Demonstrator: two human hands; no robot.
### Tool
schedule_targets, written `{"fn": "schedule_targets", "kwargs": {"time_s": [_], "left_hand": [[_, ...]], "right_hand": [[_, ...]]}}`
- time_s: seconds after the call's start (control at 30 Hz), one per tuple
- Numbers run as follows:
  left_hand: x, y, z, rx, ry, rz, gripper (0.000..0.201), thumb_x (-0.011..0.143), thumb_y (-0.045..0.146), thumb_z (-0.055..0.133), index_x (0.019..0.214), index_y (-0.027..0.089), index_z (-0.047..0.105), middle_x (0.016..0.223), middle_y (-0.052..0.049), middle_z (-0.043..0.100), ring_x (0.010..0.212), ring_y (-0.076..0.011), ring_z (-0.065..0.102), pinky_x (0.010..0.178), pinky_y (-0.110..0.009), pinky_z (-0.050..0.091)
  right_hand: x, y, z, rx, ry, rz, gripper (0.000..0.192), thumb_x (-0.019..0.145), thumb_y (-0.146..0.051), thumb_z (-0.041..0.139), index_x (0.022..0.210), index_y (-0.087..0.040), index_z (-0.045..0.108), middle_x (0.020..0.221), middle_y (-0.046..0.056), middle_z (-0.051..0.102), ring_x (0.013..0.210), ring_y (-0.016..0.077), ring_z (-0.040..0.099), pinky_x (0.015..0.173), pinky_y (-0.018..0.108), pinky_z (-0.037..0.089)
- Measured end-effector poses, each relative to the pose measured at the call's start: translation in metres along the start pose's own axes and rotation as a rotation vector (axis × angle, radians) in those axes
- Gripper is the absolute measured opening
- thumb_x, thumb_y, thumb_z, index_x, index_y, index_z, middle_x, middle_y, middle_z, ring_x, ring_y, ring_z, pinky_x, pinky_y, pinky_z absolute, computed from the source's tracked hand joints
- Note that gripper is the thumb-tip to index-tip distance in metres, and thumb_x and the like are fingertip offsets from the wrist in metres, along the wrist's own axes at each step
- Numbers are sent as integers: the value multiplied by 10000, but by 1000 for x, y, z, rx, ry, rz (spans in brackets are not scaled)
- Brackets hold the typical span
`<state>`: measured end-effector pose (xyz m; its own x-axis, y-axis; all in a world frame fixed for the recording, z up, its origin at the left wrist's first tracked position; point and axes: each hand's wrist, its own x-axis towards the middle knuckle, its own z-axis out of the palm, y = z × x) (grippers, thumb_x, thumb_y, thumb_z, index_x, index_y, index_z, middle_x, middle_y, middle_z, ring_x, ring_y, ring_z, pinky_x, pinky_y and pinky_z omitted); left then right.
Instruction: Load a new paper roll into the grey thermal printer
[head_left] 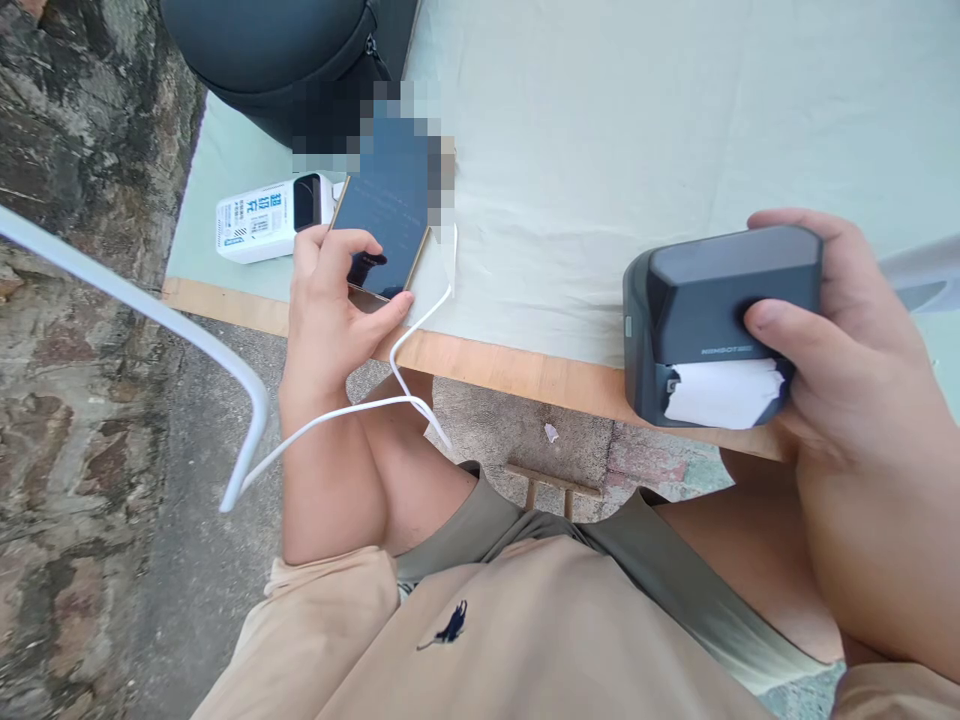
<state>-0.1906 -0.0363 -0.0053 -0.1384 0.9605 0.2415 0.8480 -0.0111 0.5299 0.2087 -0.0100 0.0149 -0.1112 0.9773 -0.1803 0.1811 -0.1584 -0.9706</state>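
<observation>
Pale green table (637, 130) filling the upper frame, wooden edge running from 9 o'clock down toward 4 o'clock. Dark bag (285, 60) at 12 o'clock on the far corner. Stone wall along the left side, paving below.

Dark grey printer (712, 320) at 3 o'clock, resting at the table edge, long axis lying roughly left to right, white paper (720, 392) showing from the slot on the near face. Clasped by the right hand (840, 350): fingers curled over the far top corner, thumb pressed flat across the front just above the paper, closed firmly around the right end of the body. Forearm coming up from 5 o'clock, wrist bent inward.

Phone (386, 215) at 11 o'clock, flat on the table near the edge, long axis tilted from 7 o'clock to 1 o'clock, screen dark and partly blurred. Held at its near end by the left hand (330, 310): thumb along the lower edge, fingertips resting on the screen, a loose pinch rather than a full grasp. Elbow bent sharply, forearm rising from 6 o'clock.

White power bank (270, 215) just beside the phone at its 9 o'clock, apparently touching at the corner. White cable (420, 330) dropping from the phone's right side over the table edge, looping toward the knee.

Printer well apart from the phone, at its 4 o'clock; each hand already on its own thing.
</observation>
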Motion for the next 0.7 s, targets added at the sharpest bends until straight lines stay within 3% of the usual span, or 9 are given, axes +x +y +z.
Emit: {"fn": "schedule_targets", "kwargs": {"time_s": [0.2,0.4,0.6,0.7], "left_hand": [[0,5,-2,-39,31,-109,579,682,405,866,1179,379,571,1275,-50,697,1055,-333,702,826,-574,584],[1,12,0,-90,48,-150,738,639,388,876,1275,397,501,1372,-50,704,1108,-361,718,803,-569,562],[0,5,-1,-45,58,-158,654,643,390,899,1201,367,559,1312,-47,705,1017,-327,721,827,-569,581],[2,-10,2,-149,19,-89,716,636,350,931,1275,359,607,1378,-67,677,1243,-391,682,966,-599,579]], "right_hand": [[-1,-3,-1,11,7,11,828,637,-759,940,1331,-392,677,1100,46,644,827,140,624,591,280,559],[-1,-1,0,-7,8,-13,779,681,-735,920,1342,-403,678,1111,50,647,836,151,630,593,293,556],[-2,-1,-2,-14,4,-5,817,669,-757,922,1357,-396,671,1123,52,651,852,155,635,598,295,548],[-1,0,-2,-14,11,-14,833,651,-771,930,1353,-395,684,1116,50,649,848,149,634,588,281,542]]}}
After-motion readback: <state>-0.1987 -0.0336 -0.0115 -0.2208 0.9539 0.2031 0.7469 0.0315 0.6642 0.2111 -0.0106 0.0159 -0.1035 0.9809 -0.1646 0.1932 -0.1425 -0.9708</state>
